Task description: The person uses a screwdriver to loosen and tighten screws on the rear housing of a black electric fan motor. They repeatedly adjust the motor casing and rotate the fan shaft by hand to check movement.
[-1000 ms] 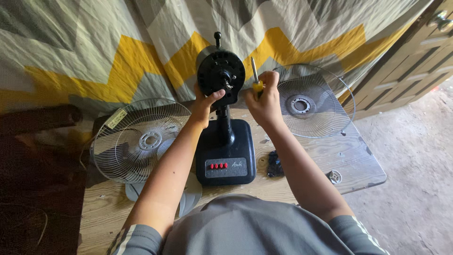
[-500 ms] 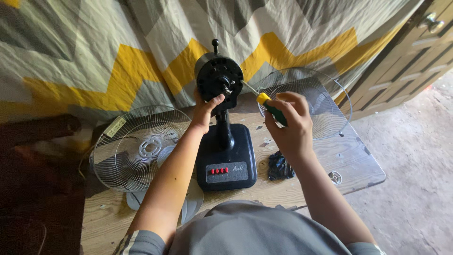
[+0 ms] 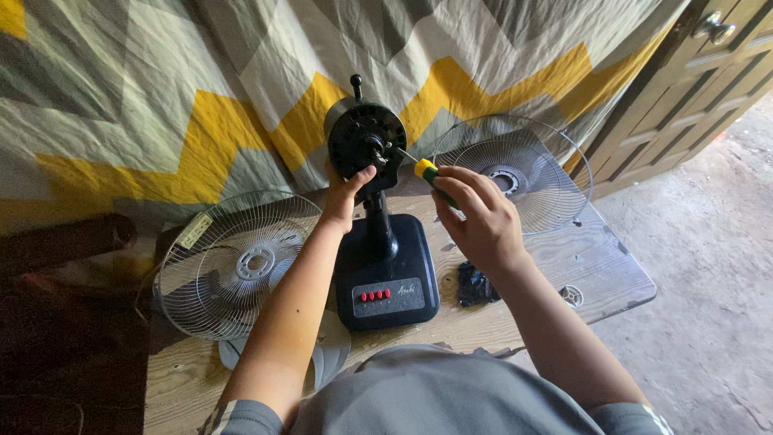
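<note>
1. Head view looks down on a wooden table (image 3: 515, 318) where a black fan body is stood upright on its square base (image 3: 386, 282), which carries a row of red buttons.
2. The left hand (image 3: 345, 197) is raised to the lower left side of the round black motor housing (image 3: 366, 141); its fingers (image 3: 360, 179) are loosely curled, with the thumb pressed against the housing's underside, so the housing is steadied rather than fully enclosed.
3. The right hand (image 3: 475, 217) is closed around a screwdriver (image 3: 427, 171) with a yellow and green handle; the fingers are clenched on the handle, and only its front end is seen past the knuckles.
4. The screwdriver's thin metal shaft is pointed leftward and slightly upward, and its tip is met with the centre of the motor housing, just above the left thumb.
5. The motor housing is thus found between the two hands, touched by the left and reached by the tool from the right.
6. One wire fan guard (image 3: 237, 262) is laid on the table left of the base, beside the left forearm; a second wire guard (image 3: 515, 169) is propped behind the right hand.
7. A small dark object (image 3: 477, 283) is seen on the table just right of the base, under the right wrist.
8. A grey, white and yellow zigzag cloth (image 3: 201, 105) is hung behind the table.
</note>
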